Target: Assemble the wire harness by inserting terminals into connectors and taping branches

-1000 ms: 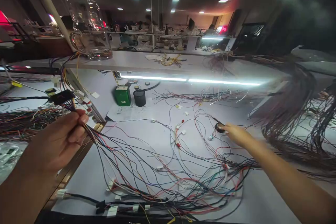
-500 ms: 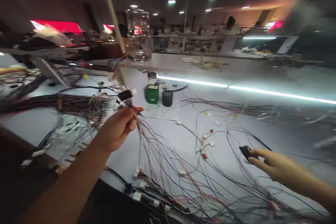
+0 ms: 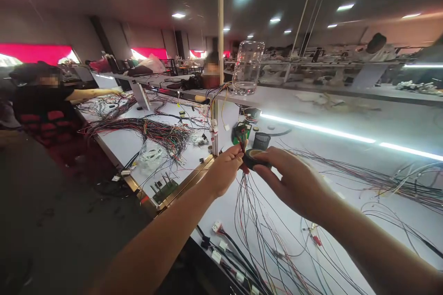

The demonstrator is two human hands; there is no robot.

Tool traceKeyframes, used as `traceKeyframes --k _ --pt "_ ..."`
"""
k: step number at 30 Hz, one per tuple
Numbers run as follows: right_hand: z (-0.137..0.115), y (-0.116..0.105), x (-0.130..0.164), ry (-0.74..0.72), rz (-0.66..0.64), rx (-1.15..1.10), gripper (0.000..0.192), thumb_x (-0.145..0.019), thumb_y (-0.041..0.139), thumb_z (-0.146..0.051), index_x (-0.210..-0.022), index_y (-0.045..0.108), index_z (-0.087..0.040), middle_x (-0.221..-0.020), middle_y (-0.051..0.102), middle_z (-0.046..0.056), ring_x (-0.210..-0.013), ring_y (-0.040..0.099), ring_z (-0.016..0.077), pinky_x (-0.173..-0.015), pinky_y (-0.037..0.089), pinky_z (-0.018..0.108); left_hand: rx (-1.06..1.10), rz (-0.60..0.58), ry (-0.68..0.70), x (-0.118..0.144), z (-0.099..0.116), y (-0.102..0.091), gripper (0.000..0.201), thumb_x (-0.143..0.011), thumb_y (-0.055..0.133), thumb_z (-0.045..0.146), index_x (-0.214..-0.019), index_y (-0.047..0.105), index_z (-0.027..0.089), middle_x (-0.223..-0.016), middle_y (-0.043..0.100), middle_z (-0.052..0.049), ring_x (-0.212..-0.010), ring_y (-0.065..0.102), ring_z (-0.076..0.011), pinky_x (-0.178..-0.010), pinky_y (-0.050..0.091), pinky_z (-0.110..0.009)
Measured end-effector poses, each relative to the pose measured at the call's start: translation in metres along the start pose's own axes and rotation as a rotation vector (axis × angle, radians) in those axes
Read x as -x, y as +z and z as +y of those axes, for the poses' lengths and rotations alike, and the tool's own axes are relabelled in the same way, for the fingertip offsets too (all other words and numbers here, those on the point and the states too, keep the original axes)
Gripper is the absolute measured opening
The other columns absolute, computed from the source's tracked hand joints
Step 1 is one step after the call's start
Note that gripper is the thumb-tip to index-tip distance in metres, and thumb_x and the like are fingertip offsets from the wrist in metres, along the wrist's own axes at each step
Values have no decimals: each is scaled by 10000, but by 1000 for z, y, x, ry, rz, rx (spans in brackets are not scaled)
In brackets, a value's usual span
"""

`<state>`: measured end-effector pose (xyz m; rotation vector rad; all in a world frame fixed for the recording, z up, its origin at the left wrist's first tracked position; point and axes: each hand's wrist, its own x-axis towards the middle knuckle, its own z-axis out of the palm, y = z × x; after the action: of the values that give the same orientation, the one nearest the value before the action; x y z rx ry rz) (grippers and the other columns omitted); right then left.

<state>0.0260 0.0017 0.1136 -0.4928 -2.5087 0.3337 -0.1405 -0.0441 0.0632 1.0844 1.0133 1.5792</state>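
My left hand (image 3: 224, 170) is closed around a bundle of thin wires (image 3: 246, 198) just below its upper end. A dark connector (image 3: 243, 132) tops the bundle, and the loose wires fan down onto the white table. My right hand (image 3: 294, 182) grips a roll of black tape (image 3: 254, 158) between thumb and fingers. The roll is against or very close to the bundle, right beside my left fingers; whether tape is stuck to the wires cannot be made out. Behind the connector stands a green box (image 3: 236, 134), partly hidden, with a black mesh cup (image 3: 262, 141) to its right.
Cables with white connectors (image 3: 216, 256) lie along the near edge. More wires (image 3: 374, 173) spread at right, under a light strip (image 3: 318, 127). A clear bottle (image 3: 248, 68) stands on the shelf. At left, a co-worker (image 3: 41, 106) reaches over a wire-covered table (image 3: 114, 150).
My right hand has brought the tape roll leftward to the wire bundle in my left hand. The view has turned left, showing more of the neighbouring table and the co-worker.
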Motion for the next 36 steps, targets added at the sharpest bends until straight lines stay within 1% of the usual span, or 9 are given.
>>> traceKeyframes --k 4,7,12,15,20,23,26,29,36 --pt "-8 3 -13 28 -6 224 189 -917 434 -281 -902 613 -221 -858 637 22 -778 566 193 -682 432 347 -5 -85 0 3 3 -4 196 -776 509 101 -910 630 174 -701 555 14 -715 510 -113 -730 387 -257" --pt "-9 4 -15 38 -22 304 190 -907 438 -257 -864 620 -221 -839 633 19 -779 563 196 -683 429 349 29 -148 -26 5 3 -7 121 -834 503 185 -900 603 170 -720 569 2 -741 535 -127 -751 406 -277" --pt "-6 6 -19 18 -20 318 205 -904 438 -249 -912 642 -234 -860 644 19 -818 574 207 -706 436 358 -110 -8 115 4 -8 -6 258 -927 439 388 -841 553 173 -609 513 28 -573 498 -102 -621 401 -263" --pt "2 6 -24 25 9 260 209 -894 455 -267 -957 652 -235 -860 651 19 -805 579 200 -716 439 357 -118 40 165 5 -10 -4 259 -934 433 392 -851 546 174 -673 517 32 -506 476 -68 -556 378 -240" --pt "21 12 -39 85 -22 -48 216 -876 477 -295 -994 654 -256 -895 652 9 -797 595 166 -705 456 318 13 -30 98 12 -5 -4 218 -930 465 368 -957 564 176 -764 555 14 -522 522 -51 -565 389 -220" --pt "23 22 -49 179 72 -170 217 -826 553 -307 -1017 621 -230 -989 627 25 -722 592 143 -654 461 308 118 -48 74 15 -4 -4 241 -920 491 359 -1064 569 183 -778 576 1 -535 541 -63 -579 414 -230" --pt "18 33 -54 256 181 -249 197 -793 604 -348 -926 617 -203 -991 589 36 -698 587 133 -634 467 306 193 15 109 15 -5 -5 284 -910 515 338 -1157 563 206 -799 595 -5 -567 537 -66 -613 428 -236" --pt "7 43 -55 186 114 -337 160 -812 580 -357 -852 650 -218 -967 567 29 -790 585 150 -662 483 300 245 58 141 17 -2 -8 323 -873 577 286 -1192 569 237 -874 619 -9 -636 541 -72 -660 433 -241" --pt "-30 66 -63 120 241 -206 100 -834 511 -246 -807 602 -218 -976 566 24 -751 574 146 -644 454 287 108 41 47 44 23 -35 585 -777 653 191 -1320 469 308 -1053 660 -37 -833 612 -154 -708 443 -280"
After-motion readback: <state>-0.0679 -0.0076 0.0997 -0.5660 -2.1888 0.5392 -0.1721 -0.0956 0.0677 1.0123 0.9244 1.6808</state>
